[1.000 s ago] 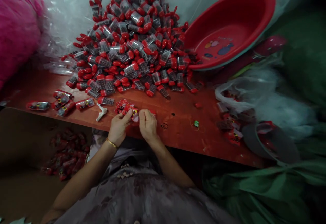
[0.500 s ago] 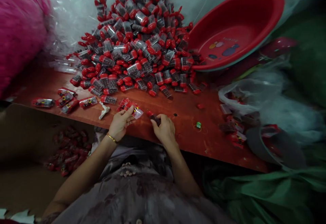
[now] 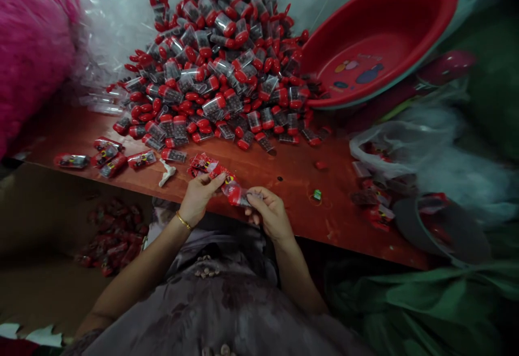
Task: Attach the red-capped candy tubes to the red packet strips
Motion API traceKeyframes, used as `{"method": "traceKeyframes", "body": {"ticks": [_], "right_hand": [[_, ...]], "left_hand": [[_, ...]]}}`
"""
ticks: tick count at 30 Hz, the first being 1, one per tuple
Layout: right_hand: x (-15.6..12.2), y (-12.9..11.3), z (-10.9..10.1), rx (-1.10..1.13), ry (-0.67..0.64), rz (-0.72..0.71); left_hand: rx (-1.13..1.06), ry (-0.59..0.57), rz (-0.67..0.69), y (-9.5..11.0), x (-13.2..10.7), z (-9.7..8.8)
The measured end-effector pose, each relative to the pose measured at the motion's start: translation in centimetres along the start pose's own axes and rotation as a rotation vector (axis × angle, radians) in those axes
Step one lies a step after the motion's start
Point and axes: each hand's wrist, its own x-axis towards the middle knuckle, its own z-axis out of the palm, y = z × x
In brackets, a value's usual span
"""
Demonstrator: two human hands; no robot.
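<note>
My left hand (image 3: 198, 196) pinches a red printed plastic wrapper (image 3: 227, 176) between thumb and fingers, just above the table's front edge. My right hand (image 3: 271, 213) grips a small clear tube with a red cap (image 3: 240, 198), its cap end pointing left. That cap end meets the wrapper's right end; whether it sits inside the opening is hard to make out. More flat red wrappers (image 3: 198, 164) lie beneath and behind my left fingertips. Close by on the left are a lone red-capped tube (image 3: 174, 155) and a white scrap (image 3: 167, 172).
A big heap of red-capped tubes (image 3: 219, 75) covers the table's back. Several wrapped tubes (image 3: 111, 157) lie at left, with more in a box (image 3: 109, 237) below the edge. A red basin (image 3: 389, 37) leans at back right. Plastic bags (image 3: 438, 150) and a grey container (image 3: 425, 226) stand right.
My right hand has brought the tube up and left against the wrapper, from a spot apart over the table. My left hand has lifted the wrapper slightly to the right.
</note>
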Motion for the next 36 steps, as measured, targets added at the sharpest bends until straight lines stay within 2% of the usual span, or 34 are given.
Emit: {"method": "traceKeyframes", "body": {"ticks": [8,14,19,24,26,29,31,36], "right_hand": [[0.4,0.4,1.2,0.025,0.062,-0.063],[0.3,0.2,2.2,-0.078,0.134,-0.171],[0.2,1.0,2.9,-0.058,0.172,-0.193],[0.3,1.5,2.8,0.020,0.218,-0.175],[0.5,1.5,2.7,0.076,0.197,-0.144],[0.6,1.5,2.8,0.099,0.157,-0.143],[0.6,1.6,3.1,0.065,0.182,-0.176],[0.7,2.0,4.1,0.053,0.309,-0.250]], "left_hand": [[-0.038,0.025,0.082,-0.4,-0.3,0.5],[-0.092,0.013,0.053,-0.9,-0.5,0.9],[-0.074,0.052,0.075,-1.4,-0.4,0.6],[-0.002,-0.024,0.171,-1.8,-0.7,0.9],[-0.020,-0.033,0.151,-1.6,-0.9,1.1],[-0.093,-0.061,0.014,-1.1,-1.0,1.4],[-0.117,-0.097,-0.046,-1.0,-1.0,1.5],[-0.055,-0.077,0.019,-1.5,-1.0,1.6]]}}
